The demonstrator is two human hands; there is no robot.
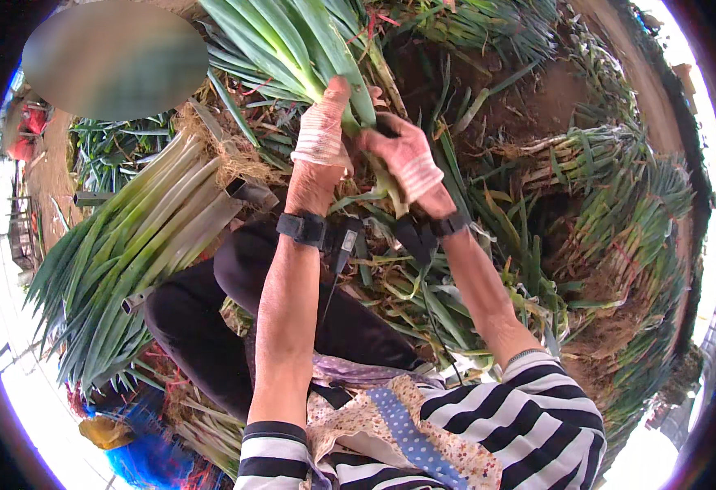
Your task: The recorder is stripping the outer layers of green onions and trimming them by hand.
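My left hand (323, 135), in a pale fabric glove with bare fingertips, is wrapped round a green onion (292, 49) whose broad green leaves fan out toward the far side. Close beside it, my right hand (405, 157), in a similar pinkish glove, has its fingers curled in on the onion's lower part. A wilted, yellowish outer leaf (388, 188) hangs down below the right fingers. Both wrists wear black straps with small devices and cables. The exact grip of the right fingertips is partly hidden.
A large stack of trimmed green onions (141, 216) lies on a metal frame (252, 193) at the left. Stripped leaves (448, 306) litter the ground by my legs. Long heaps of onions (611, 188) line the right. A blue plastic bag (149, 453) sits at lower left.
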